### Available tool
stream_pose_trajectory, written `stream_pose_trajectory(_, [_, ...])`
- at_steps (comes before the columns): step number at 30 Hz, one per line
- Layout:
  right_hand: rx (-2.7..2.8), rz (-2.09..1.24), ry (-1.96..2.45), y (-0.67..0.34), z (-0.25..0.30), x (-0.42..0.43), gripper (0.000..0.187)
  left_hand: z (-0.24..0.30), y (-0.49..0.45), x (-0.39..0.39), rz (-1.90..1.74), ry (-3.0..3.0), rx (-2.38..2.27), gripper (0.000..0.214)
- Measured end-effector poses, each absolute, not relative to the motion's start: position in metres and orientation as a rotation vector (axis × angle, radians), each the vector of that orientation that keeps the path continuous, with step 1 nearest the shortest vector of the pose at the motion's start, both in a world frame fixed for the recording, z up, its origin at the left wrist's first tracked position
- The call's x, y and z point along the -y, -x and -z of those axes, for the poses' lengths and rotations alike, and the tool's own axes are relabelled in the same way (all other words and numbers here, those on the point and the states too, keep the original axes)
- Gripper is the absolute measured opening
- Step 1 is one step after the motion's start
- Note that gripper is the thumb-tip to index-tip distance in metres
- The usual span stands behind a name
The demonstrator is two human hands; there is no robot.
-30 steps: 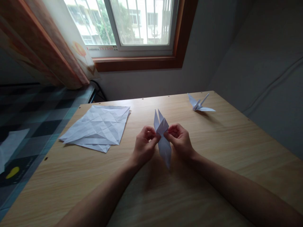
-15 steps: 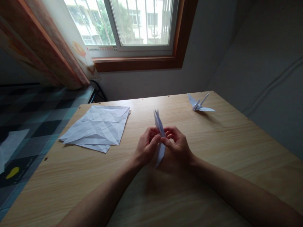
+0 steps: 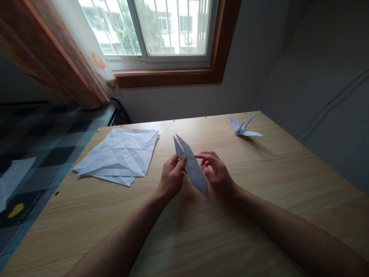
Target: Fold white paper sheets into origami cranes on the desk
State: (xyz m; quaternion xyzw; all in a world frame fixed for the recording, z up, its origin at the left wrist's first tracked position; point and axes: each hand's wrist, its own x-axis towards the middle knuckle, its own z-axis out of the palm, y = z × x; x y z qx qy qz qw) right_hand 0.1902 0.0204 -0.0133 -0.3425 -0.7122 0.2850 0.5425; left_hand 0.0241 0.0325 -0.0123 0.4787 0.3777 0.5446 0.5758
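A piece of white paper [image 3: 196, 173], folded into a long, narrow diamond, is held just over the table in front of me. Its far end splits into two points; the near end comes to a single tip. My left hand [image 3: 170, 176] pinches its left side, thumb on top and fingers underneath. On the right side, my right hand [image 3: 219, 174] has the index finger stretched to the paper's edge, at or almost at contact. The thumb and other fingers of that hand are loosely curled and apart from the paper.
Creased white sheets [image 3: 122, 150] lie stacked at the left of the wooden table [image 3: 273, 200]. A folded paper crane [image 3: 242, 129] stands at the far right. Left of the table is a checked cloth surface [image 3: 60, 134]; a window [image 3: 173, 30] is behind.
The folded paper has turned from edge-on to show its broad face, its far end swinging left. My right hand has released its pinch; the left hand has shifted slightly left, still holding.
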Motion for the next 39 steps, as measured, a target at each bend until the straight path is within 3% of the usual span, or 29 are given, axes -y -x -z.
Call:
stream_pose_trajectory(2, [1.717,-0.666,0.795,-0.191,0.013,-0.021,0.042,0.01,-0.025,-0.031,-1.266,-1.108,-0.859,0.03])
stream_pose_trajectory(7, [1.769,-0.655,0.778,-0.193,0.012,-0.02,0.019,0.005,-0.027,-0.027,-1.238,-1.082,-0.845,0.028])
stream_pose_trajectory(12, [1.723,-0.695,0.821,-0.195,0.013,-0.022,0.013,0.004,-0.027,-0.026,-1.239,-1.089,-0.873,0.024])
stream_pose_trajectory(18, [1.57,-0.96,0.816,-0.194,0.017,-0.025,0.004,0.005,-0.026,-0.026,-1.174,-1.134,-0.818,0.025])
stream_pose_trajectory(23, [1.363,-1.178,0.834,-0.189,0.017,-0.021,0.015,0.004,-0.023,-0.027,-1.114,-1.312,-0.819,0.011])
stream_pose_trajectory(31, [1.206,-1.211,0.874,-0.185,0.015,-0.02,0.046,-0.001,-0.027,-0.022,-1.081,-1.455,-0.945,0.024])
stream_pose_trajectory(35, [1.254,-1.216,0.92,-0.188,0.016,-0.021,0.03,0.001,-0.028,-0.022,-1.07,-1.416,-0.966,0.029])
stream_pose_trajectory(39, [1.275,-1.224,0.988,-0.19,0.013,-0.021,0.031,-0.002,-0.029,-0.021,-1.072,-1.345,-0.974,0.026])
